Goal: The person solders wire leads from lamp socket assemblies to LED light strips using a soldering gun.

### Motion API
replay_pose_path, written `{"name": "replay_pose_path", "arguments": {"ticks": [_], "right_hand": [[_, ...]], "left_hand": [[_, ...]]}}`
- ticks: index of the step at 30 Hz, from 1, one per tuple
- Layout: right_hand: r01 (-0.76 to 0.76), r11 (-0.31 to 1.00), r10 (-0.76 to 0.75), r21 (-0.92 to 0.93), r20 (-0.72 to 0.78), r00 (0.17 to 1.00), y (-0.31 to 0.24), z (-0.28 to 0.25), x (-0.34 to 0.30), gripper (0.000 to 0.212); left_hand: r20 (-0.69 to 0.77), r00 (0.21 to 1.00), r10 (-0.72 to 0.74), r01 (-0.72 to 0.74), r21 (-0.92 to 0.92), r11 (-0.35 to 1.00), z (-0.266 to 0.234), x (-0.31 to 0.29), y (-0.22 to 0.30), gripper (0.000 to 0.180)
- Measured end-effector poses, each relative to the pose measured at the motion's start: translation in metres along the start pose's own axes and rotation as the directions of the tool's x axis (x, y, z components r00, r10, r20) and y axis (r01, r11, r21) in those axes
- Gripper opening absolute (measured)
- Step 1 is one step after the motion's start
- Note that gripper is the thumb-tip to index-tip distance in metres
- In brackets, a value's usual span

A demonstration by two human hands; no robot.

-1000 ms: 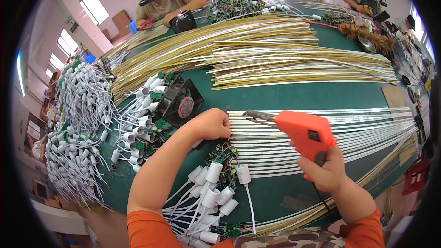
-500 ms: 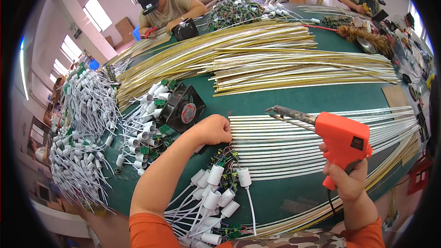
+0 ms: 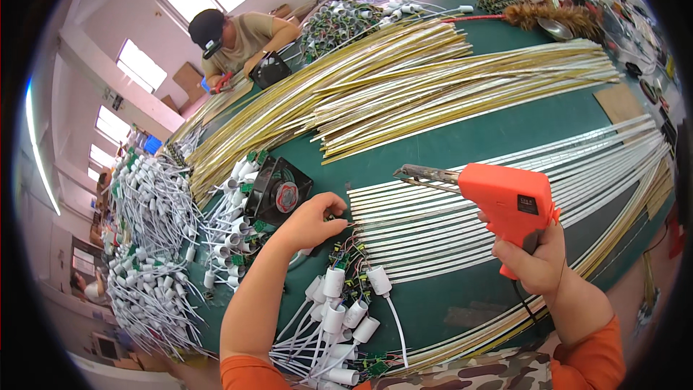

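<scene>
Holding the orange soldering gun [image 3: 509, 202] in my right hand [image 3: 530, 260], fingers clamped round its grip, metal tip aimed left toward the strip ends at frame centre. My left hand [image 3: 310, 220] sits just left of that tip, fingertips pinched together on fine wires at the near end of one white strip [image 3: 462, 227]; what exactly is between them is too small to tell.

Progress, as judged from the layout: a cluster of white capped leads with small green boards [image 3: 346, 296] already lies at the lower centre, below my left hand, some seemingly wired to the strips. Many white strips fan out to the right, and I cannot tell which ends are joined. Large bundles of yellow strips [image 3: 404, 94] in the upper middle look untouched. Much seems left.

Around:
- small black fan [image 3: 278, 191], touching distance left of my left hand, on the green table [image 3: 505, 130];
- heap of white wired caps [image 3: 151, 245] along the left edge;
- another person in a black cap [image 3: 209, 29] working at the upper left.

In the way: the gun's tip hovers near my left fingers, and loose leads crowd the joint area.
</scene>
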State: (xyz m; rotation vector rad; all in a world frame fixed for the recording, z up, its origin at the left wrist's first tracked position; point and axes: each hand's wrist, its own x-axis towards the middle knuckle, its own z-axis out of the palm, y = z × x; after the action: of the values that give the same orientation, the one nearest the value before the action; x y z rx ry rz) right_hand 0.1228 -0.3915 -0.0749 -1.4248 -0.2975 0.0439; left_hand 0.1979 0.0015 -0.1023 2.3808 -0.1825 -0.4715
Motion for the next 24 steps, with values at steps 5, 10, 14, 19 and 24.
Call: {"name": "replay_pose_path", "arguments": {"ticks": [5,10,14,19,24], "right_hand": [[-0.008,0.996,0.012,-0.085,0.048,0.999,-0.011,-0.007,-0.002,0.032],[-0.096,0.995,0.096,-0.011,0.022,0.995,-0.015,-0.004,-0.003,0.029],[0.067,0.997,-0.068,-0.037,-0.015,0.998,-0.005,-0.004,-0.004,0.029],[0.073,0.994,-0.067,0.077,-0.088,0.994,0.006,0.008,-0.006,0.05],[0.092,0.995,-0.095,-0.038,-0.1,0.99,-0.003,-0.012,-0.016,0.048]], "left_hand": [[-0.119,0.991,0.059,-0.042,0.136,0.99,0.014,-0.023,0.007,0.038],[-0.045,0.993,-0.112,0.113,0.016,0.993,0.003,-0.024,0.031,0.019],[-0.111,0.957,0.269,-0.222,0.322,0.92,-0.003,-0.031,0.06,0.014],[-0.192,0.956,0.221,-0.183,0.198,0.963,-0.017,-0.082,0.097,0.016],[-0.015,0.978,0.206,-0.193,0.289,0.938,0.012,-0.114,0.125,0.022]]}}
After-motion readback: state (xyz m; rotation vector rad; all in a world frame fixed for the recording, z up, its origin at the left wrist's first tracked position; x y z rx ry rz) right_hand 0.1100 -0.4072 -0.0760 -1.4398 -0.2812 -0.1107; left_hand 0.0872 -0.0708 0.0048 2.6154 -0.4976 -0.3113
